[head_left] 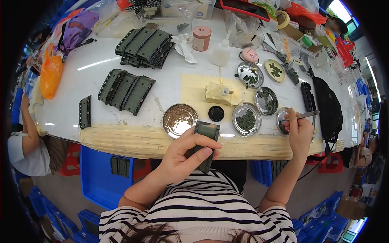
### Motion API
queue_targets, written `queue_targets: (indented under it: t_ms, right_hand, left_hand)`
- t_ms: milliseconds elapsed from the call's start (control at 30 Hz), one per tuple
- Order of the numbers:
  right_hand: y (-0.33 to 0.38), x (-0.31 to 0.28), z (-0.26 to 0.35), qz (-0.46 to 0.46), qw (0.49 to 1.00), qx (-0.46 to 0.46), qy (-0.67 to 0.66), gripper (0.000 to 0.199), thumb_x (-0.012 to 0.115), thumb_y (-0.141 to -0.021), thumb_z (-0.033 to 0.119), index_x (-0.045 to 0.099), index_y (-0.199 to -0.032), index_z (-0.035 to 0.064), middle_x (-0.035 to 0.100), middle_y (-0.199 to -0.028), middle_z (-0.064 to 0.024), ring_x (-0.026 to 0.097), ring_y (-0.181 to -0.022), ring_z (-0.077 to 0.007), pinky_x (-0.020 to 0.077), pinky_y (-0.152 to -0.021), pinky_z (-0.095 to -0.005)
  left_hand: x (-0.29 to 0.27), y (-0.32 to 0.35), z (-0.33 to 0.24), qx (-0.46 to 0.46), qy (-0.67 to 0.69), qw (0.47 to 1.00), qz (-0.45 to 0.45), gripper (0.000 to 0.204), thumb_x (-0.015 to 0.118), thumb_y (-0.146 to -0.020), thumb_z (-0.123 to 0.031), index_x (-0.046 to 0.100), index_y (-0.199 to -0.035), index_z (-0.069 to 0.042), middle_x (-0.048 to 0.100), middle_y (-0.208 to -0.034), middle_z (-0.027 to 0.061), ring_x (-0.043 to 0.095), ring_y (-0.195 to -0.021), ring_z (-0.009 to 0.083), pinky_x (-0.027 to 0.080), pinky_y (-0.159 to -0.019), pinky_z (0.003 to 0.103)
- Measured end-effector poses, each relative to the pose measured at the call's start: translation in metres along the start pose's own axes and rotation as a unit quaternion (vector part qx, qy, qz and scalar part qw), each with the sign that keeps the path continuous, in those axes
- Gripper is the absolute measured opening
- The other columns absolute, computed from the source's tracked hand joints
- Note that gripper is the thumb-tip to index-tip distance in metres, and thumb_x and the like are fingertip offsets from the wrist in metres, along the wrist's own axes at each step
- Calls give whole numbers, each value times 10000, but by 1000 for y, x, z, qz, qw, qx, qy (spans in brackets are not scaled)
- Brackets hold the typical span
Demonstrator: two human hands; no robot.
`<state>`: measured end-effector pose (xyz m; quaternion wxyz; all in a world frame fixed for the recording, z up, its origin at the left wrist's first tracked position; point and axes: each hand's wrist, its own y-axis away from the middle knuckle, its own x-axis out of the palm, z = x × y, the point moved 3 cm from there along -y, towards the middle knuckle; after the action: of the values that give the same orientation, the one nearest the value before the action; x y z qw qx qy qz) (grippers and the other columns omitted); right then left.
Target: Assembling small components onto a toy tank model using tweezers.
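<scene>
My left hand (pixel 184 153) grips a dark green camouflage-like panel (pixel 207 130) with toothed edges, held upright over the table's near edge. In my right hand (pixel 300 131) is a pair of tweezers (pixel 308 115), pinched between thumb and fingers. That hand is over a small metal dish (pixel 278 122), whose contents it partly hides. Left of it is a metal dish of small green pieces (pixel 246 121), and behind that a dish of green bits (pixel 266 101). Brown grains lie in another metal dish (pixel 178 115) beside my left hand.
Stacked green panels (pixel 144 45), more panels (pixel 126 91) and a single strip (pixel 85 112) lie at left. A taped block (pixel 216 94), a black lid (pixel 216 114) and a squeeze bottle (pixel 221 52) stand mid-table. A black pouch (pixel 329 109) lies right. Below is a blue tray (pixel 95 178).
</scene>
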<state>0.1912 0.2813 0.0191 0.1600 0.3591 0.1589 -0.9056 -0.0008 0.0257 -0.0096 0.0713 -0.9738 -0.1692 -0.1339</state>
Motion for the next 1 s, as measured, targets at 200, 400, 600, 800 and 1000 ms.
queue_targets:
  t_ms: [200,400,600,800,1000]
  right_hand:
    - [8,-4,16,13,986,-65,-152,286,546,-974,161,676,-890,-80,673,-754,-102,599,-632,-81,466,-600,-205]
    - [51,28,100,147,866,-374,-297,280,664,-845,287,717,-881,14,666,-758,-54,539,-697,-214,438,-704,-325]
    - [58,53,115,198,850,-399,-283,256,703,-774,268,726,-898,45,657,-743,-22,526,-743,-208,438,-701,-313]
    - [62,50,114,190,874,-323,-309,183,653,-841,191,730,-906,39,654,-713,-17,516,-708,-199,430,-678,-296]
    - [66,50,119,182,889,-309,-285,186,615,-885,170,729,-915,26,671,-708,-20,509,-690,-182,428,-659,-282]
  left_hand:
    - [1,-2,2,-47,68,996,30,175,502,-996,-150,585,-1013,4,579,-1059,126,613,-938,163,508,-846,308]
    - [19,-11,3,-177,284,938,89,365,341,-1050,-310,521,-994,2,526,-1126,130,621,-955,194,563,-871,379]
    - [19,-11,-1,-171,344,919,88,362,336,-1050,-322,492,-967,-7,514,-998,92,624,-937,193,570,-839,364]
    - [15,-10,3,-60,122,991,17,324,358,-1049,-283,502,-926,-20,547,-1010,104,605,-948,152,504,-862,285]
    - [10,-10,0,15,-60,998,3,298,358,-1050,-243,516,-928,-22,557,-1043,86,562,-1017,132,418,-948,296]
